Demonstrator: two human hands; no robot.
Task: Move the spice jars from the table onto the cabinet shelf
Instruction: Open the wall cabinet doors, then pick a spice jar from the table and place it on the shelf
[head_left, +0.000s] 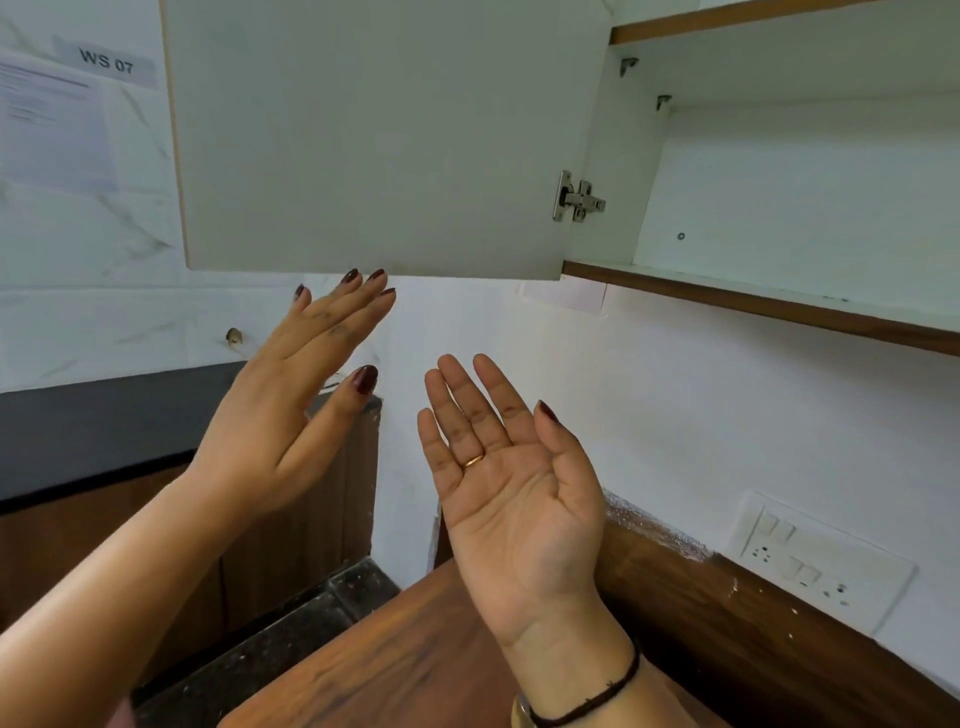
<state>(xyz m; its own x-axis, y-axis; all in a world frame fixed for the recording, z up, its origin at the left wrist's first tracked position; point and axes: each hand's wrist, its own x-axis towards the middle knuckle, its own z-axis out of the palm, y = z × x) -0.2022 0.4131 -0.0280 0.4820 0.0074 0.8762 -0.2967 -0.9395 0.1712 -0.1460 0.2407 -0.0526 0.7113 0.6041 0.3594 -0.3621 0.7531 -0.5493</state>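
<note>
Head view, cabinet standing open. The cabinet door (374, 135) is hanging swung out at 12 o'clock, its hinge (577, 198) showing toward 1 o'clock. The left hand (291, 415) is reaching up at 10 o'clock of centre, back toward the camera, fingers straight and close together, gripping nothing; its fingertips (363, 283) are lying just under the door's lower edge, and whether they are touching it cannot be told. The right hand (514, 499) is rising at 5 o'clock of centre, palm toward the camera, fingers spread and straight, carrying nothing.

The cabinet shelf (779, 307) is running from 2 toward 3 o'clock; no jar is showing on the part of it that is in view, nor under the upper shelf (727, 18) at 1 o'clock. The spice jars are lying out of view; only a corner of the table (405, 670) is showing at 6 o'clock.

Judged step: the opening of the cabinet is finishing and no jar is in hand. The next move is likely calling for both hands to drop toward 6 o'clock, find a jar on the table and grip it.
</note>
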